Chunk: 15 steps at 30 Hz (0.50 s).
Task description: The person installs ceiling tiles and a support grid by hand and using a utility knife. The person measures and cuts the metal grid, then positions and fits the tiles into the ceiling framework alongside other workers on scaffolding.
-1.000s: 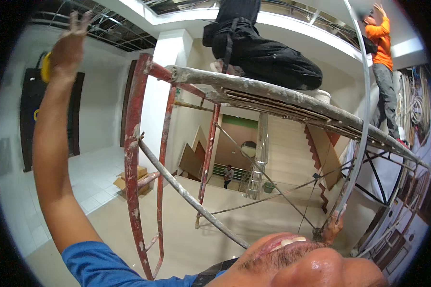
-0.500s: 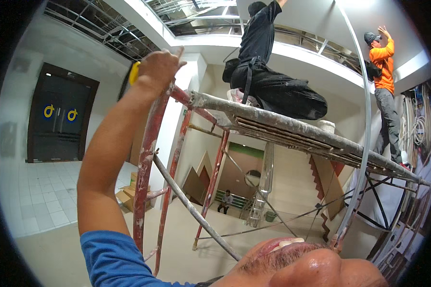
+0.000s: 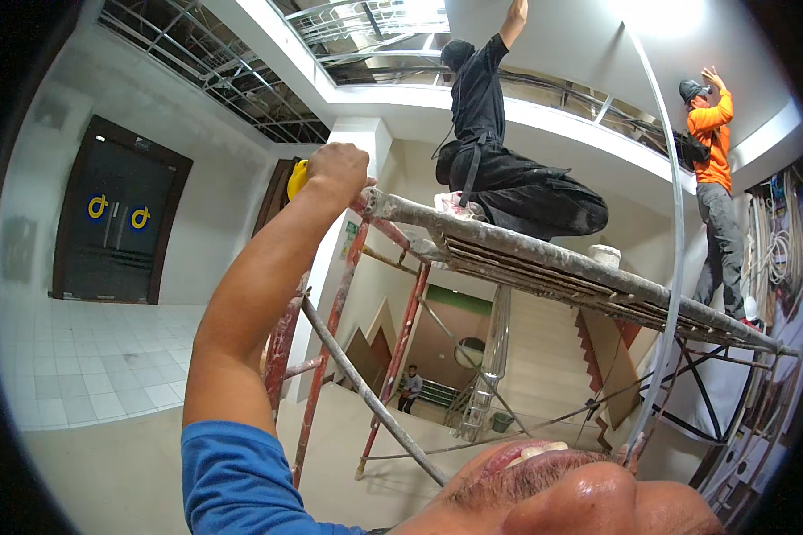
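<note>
My left hand is closed over the top corner of the red scaffold frame, with a yellow object beside its palm, partly hidden by the hand. My right hand, mostly hidden behind a close face at the bottom edge, grips the lower part of a long pale metal bar, which reaches up to the white ceiling. The scaffold's grey platform is just right of my left hand.
A kneeling person in black and a standing person in orange reach up from the platform, near a white bucket. Open ceiling framework, a dark glass door, diagonal braces, stairs and another person are also in view.
My left hand has moved rightward from a raised, spread-fingered position onto the scaffold's top corner and closed. The view has shifted, showing more ceiling and both workers' raised arms.
</note>
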Each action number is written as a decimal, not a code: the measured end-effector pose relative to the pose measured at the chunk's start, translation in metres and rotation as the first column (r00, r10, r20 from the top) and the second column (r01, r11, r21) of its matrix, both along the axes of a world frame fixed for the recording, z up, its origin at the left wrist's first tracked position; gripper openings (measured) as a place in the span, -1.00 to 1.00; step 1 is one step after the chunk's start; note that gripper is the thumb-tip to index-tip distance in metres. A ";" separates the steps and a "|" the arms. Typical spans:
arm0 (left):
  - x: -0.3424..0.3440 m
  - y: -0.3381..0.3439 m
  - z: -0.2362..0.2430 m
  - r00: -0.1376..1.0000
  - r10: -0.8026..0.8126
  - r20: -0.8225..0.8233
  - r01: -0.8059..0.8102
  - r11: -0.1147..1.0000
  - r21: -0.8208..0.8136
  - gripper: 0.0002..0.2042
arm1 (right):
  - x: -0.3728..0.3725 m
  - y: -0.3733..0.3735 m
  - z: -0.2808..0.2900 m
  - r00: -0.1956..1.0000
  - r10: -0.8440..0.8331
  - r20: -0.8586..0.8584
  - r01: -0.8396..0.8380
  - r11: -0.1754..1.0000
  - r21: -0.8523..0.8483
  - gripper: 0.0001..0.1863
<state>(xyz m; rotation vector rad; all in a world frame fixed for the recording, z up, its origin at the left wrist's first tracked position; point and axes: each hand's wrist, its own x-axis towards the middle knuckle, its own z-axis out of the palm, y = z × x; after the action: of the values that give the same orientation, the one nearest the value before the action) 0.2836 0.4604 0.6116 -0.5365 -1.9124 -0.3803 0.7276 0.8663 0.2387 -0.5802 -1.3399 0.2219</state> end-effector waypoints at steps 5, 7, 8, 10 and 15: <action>-0.007 0.000 -0.002 1.000 -0.012 -0.002 0.012 0.999 0.030 -0.61 | 0.004 -0.003 0.000 1.000 -0.004 -0.001 0.004 1.000 0.018 -0.39; -0.012 0.002 -0.002 1.000 -0.014 -0.011 0.015 0.999 0.032 -0.62 | 0.005 -0.003 0.000 1.000 -0.010 0.005 0.009 1.000 0.022 -0.40; -0.012 0.003 0.000 1.000 -0.014 0.004 0.014 0.999 0.030 -0.62 | 0.006 -0.004 0.000 1.000 -0.010 0.003 0.010 1.000 0.026 -0.40; -0.013 0.003 0.003 1.000 -0.016 0.017 0.016 0.999 0.032 -0.62 | 0.007 -0.004 0.000 1.000 -0.014 0.004 0.013 0.999 0.035 -0.40; -0.002 0.003 -0.001 1.000 -0.012 0.014 0.011 0.999 0.053 -0.61 | 0.010 -0.004 -0.002 1.000 -0.020 0.005 0.020 0.999 0.045 -0.40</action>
<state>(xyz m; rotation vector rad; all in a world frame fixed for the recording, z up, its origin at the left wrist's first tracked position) 0.2815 0.4634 0.6109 -0.5113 -1.9080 -0.4424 0.7379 0.8627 0.2368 -0.5563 -1.3411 0.1732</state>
